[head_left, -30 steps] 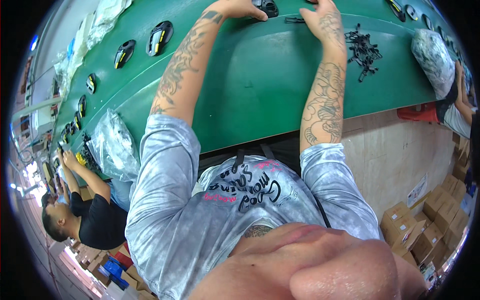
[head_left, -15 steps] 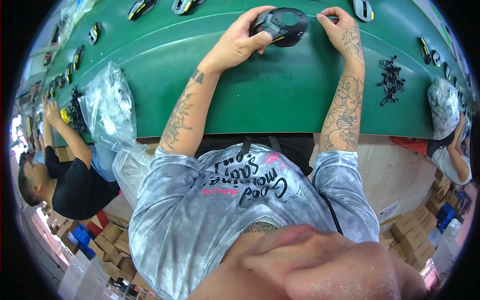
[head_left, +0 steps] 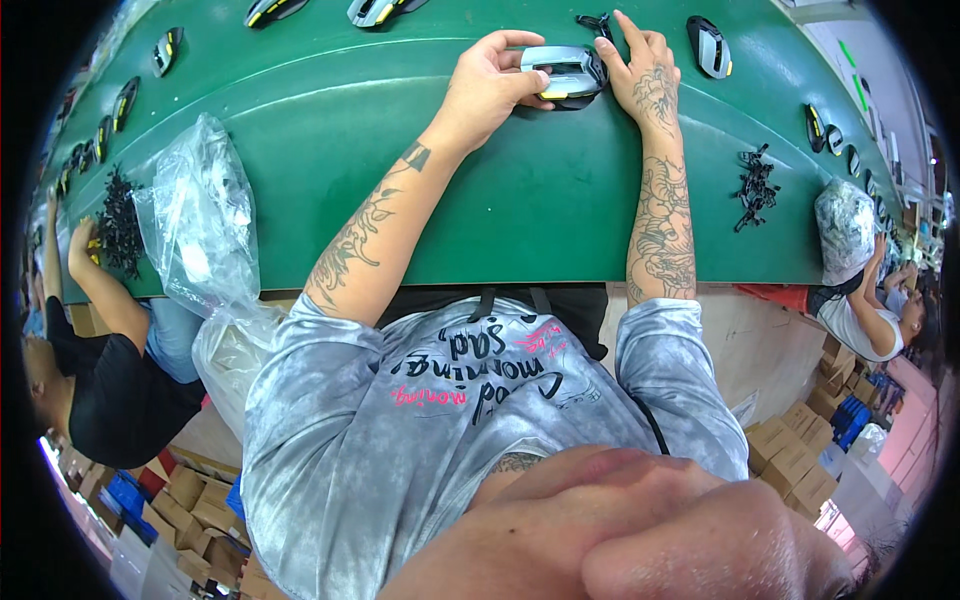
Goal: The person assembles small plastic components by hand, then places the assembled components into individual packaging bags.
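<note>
A computer mouse (head_left: 562, 72) with a grey shell, black parts and a yellow accent is gripped at its left end by my left hand (head_left: 490, 85), thumb on the near side and fingers on the far side. Its grey top shell faces up. My right hand (head_left: 642, 78) is at the mouse's right end, thumb close to the black edge and index finger stretched away from me. A small black plastic part (head_left: 594, 22) shows beside these right fingertips; I cannot tell whether they touch it. The fingers of the right hand are apart.
More mice lie along the green table (head_left: 450, 225), including a grey one (head_left: 709, 47) to the right. Small black parts form a pile (head_left: 756, 188) at right and another (head_left: 120, 222) at left. A clear plastic bag (head_left: 205, 215) hangs over the front edge. Co-workers sit both sides.
The mouse has turned from its dark side to its grey top shell and sits slightly lower. My right hand has moved left toward it, and its thumb and index finger have spread. A small black part now shows.
</note>
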### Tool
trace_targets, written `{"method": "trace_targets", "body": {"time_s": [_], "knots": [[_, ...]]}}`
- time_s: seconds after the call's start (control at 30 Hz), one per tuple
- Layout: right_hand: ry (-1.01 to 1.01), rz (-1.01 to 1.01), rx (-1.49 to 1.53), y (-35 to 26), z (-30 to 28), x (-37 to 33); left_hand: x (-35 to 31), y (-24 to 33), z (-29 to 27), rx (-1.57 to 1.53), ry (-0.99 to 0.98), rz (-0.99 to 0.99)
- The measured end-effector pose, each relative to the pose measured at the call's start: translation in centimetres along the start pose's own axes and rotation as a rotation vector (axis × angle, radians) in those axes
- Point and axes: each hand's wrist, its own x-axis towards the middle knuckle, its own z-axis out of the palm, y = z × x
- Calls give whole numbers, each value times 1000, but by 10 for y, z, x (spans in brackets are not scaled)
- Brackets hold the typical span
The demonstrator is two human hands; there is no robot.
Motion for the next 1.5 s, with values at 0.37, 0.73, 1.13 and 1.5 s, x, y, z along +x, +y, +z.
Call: {"method": "trace_targets", "body": {"time_s": [0.37,0.73,1.13,1.5], "knots": [[27,-139,40,2,3,12,5,-3,-8,-80,-66,14],[51,-235,213,8,8,14,7,-2,-13,-119,-66,-14],[193,53,821,69,20,11,7,-8,-12,-297,-91,-21],[-78,85,1103,-34,-3,-24,1,-6,-12,-252,-3,-43]]}}
